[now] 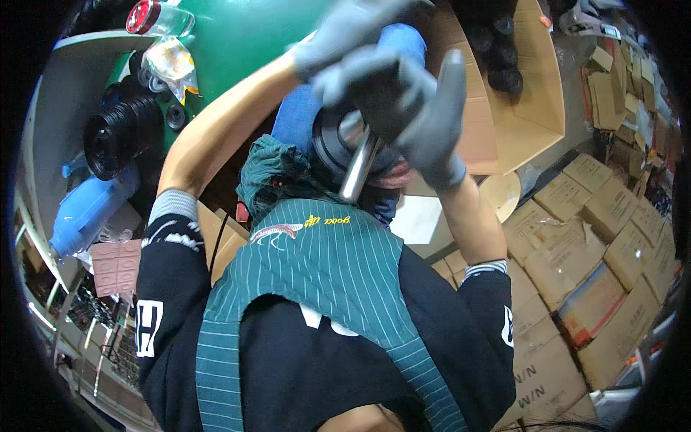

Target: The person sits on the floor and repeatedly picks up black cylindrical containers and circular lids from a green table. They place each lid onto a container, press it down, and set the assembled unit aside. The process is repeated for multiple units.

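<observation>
Both my hands wear grey gloves and are smeared by motion. My left hand (345, 42) reaches across at the top, above the edge of the green tabletop (245, 43); its fingers are too blurred to read. My right hand (414, 108) is just below it, thumb stretched up and away from the fingers, with no held thing visible. Beneath the right hand, between my knees, a shiny metal tube (358, 171) slants toward my apron (324, 252). Beside the tube is a black round disc (327, 140), partly hidden by the hand. What the tube is fixed to is hidden.
Black ringed discs (119, 137) are stacked at left, near a jar with a red lid (160, 18) and a plastic bag (170, 63). Below is a blue plastic container (93, 212). An open cardboard box (533, 122) holds black rolls (506, 79). Flattened cardboard (568, 259) covers the right floor.
</observation>
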Available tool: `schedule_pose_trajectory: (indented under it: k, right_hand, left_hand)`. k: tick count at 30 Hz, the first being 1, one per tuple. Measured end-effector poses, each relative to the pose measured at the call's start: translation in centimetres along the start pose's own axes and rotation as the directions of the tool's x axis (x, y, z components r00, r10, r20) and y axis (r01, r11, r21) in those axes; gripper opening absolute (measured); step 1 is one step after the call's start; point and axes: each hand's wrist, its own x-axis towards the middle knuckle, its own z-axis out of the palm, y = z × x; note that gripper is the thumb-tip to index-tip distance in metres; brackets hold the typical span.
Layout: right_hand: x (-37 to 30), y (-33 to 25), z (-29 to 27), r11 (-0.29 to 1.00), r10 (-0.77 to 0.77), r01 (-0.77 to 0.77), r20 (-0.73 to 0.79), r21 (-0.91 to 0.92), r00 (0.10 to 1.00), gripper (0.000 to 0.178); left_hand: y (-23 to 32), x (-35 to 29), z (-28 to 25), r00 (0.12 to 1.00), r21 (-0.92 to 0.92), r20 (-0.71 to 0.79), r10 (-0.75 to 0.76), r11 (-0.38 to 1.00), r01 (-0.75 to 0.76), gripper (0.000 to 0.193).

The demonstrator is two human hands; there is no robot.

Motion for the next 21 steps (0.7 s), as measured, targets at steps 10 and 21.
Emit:
schedule_pose_trajectory:
  k: [10,21]
  right_hand:
    - [5.9,6.0,-2.7,0.679,-0.01,0.233,-0.308,0.697,0.951,0.111]
    - [1.5,7.2,-7.4,0.884,-0.125,0.365,-0.604,0.293,0.787,0.078]
  left_hand:
    - [19.5,-3.1,-1.9,0.692,0.865,0.341,-0.637,0.5,0.034,0.052]
    - [17.4,-8.2,-0.3,0.772,0.904,-0.022,-0.635,0.317,0.286,0.058]
